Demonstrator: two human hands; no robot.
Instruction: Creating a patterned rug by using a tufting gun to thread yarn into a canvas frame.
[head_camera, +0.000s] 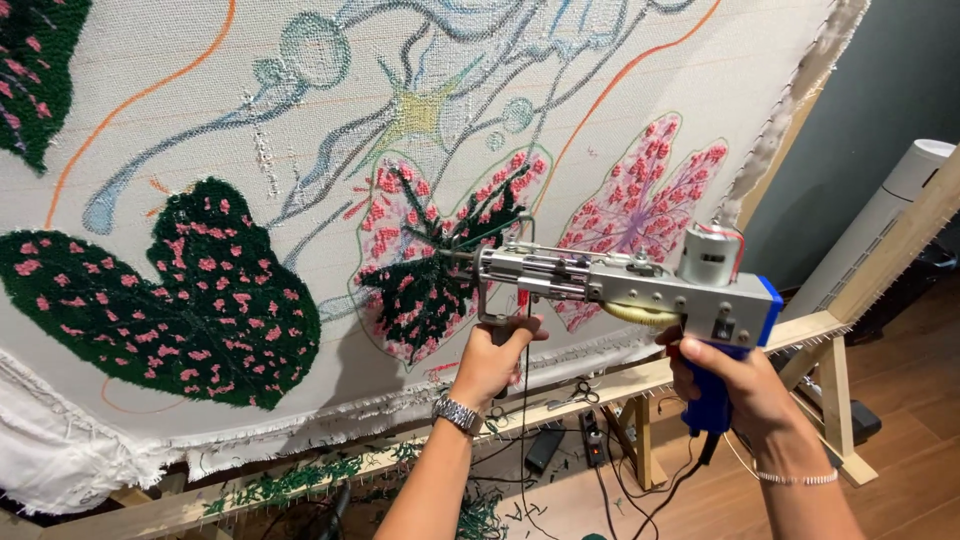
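- Stretched on a wooden frame (640, 378), pale backing cloth (130, 60) bears tufted leaves.
- Tufting gun (620, 285) is pressed against a half-filled leaf (440, 265).
- Front handle is clenched by left hand (492, 362); blue rear handle by right hand (735, 385).

The stretched cloth (300, 120) ran off the top and left edges, so its full pattern was lost, and the dark green tufted leaf (35, 70) at upper left was cut by the corner. The right hand (745, 385) covered most of the tufting gun's blue grip (712, 405). Both forearms left the frame at the bottom edge. Scissors (575, 395) and cables (620, 480) on the floor below centre were too small to make out clearly.
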